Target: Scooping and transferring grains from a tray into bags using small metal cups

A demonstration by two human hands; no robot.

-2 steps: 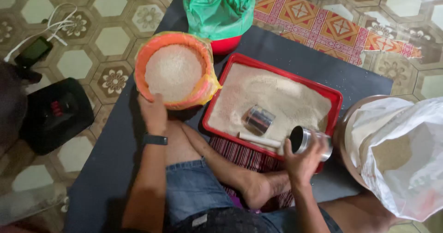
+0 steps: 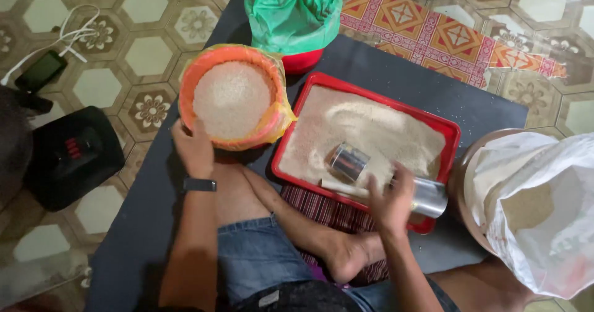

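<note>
Right hand (image 2: 391, 196) is blurred; fingers wrapped around a metal cup (image 2: 427, 196), cup lying on its side over the near rim of the red tray (image 2: 448, 129). Cup mouth not readable. Left hand (image 2: 193, 146) grips the near edge of the orange bowl (image 2: 230, 98), fingers curled on the rim, dark band on the wrist. Bowl and tray both hold pale grain. Second metal cup (image 2: 347, 161) lies tilted in the tray's grain. White sack (image 2: 535, 204) sits right, cut off by the frame edge; green bag (image 2: 292, 12) over a red container behind the tray. Phone (image 2: 41, 71) and black case (image 2: 71, 154) on the tiles, left.
</note>
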